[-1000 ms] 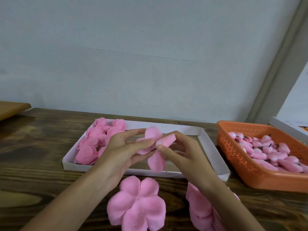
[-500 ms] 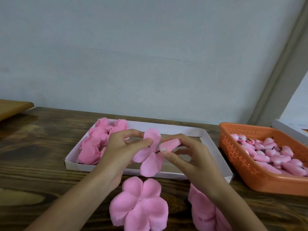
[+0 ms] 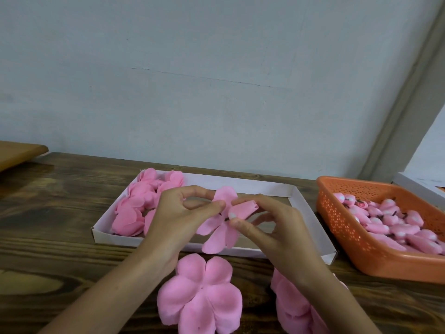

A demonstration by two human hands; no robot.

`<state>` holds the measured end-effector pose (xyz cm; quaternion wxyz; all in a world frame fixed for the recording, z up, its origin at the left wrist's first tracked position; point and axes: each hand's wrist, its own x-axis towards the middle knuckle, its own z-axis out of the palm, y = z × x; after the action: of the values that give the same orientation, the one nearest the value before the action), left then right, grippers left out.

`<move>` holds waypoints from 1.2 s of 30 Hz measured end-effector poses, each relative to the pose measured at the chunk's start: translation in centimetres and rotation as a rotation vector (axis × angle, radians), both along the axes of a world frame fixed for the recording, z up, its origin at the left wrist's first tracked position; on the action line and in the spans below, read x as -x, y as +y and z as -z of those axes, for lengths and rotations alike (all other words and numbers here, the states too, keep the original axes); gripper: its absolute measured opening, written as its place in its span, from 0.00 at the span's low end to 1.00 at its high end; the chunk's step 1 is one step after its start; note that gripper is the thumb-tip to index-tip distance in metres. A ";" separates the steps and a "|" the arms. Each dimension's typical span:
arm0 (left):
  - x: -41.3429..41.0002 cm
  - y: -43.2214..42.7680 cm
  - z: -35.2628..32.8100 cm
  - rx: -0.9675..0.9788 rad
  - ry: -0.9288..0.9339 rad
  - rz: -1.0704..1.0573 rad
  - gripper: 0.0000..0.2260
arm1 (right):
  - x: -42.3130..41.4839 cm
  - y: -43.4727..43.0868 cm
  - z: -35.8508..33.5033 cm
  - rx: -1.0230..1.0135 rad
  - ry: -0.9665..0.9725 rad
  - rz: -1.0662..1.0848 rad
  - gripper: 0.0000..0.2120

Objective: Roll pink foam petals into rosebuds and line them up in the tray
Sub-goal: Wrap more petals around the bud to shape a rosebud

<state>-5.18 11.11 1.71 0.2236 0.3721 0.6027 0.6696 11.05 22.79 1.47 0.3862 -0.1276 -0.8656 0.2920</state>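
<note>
I see the left grip (image 3: pixel 173 220) pinching a foam petal piece (image 3: pixel 216 237) above the tray (image 3: pixel 113 237). Right grip (image 3: pixel 277 230) pinches a rolled bud (image 3: pixel 243 209).

Single head-worn wide-angle view, close over the near edge of the tabletop (image 3: pixel 48 237), facing forward and slightly down, white tray (image 3: pixel 108 238) mid-frame, pale wall (image 3: pixel 216 80) filling the upper half.

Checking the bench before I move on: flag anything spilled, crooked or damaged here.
Nothing looks spilled or damaged. One untidy spot: the roses crowd the left end of the tray, overlapping rather than in a clean row. The basket and loose petals look orderly.
</note>
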 end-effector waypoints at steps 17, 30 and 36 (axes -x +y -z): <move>-1.3 0.6 0.4 -0.235 0.210 0.112 0.06 | -0.2 -0.9 -0.6 0.046 0.028 0.099 0.12; -1.4 0.1 0.0 -0.288 0.320 0.295 0.07 | -1.3 -1.6 -2.2 -0.036 0.023 0.148 0.25; -1.1 0.1 -0.1 -0.235 0.315 0.328 0.11 | -1.1 -1.8 -2.1 -0.112 -0.036 0.160 0.20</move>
<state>-4.03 11.22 1.81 0.1879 0.5882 0.4798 0.6233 12.16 21.00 3.53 0.3992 -0.1798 -0.8744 0.2091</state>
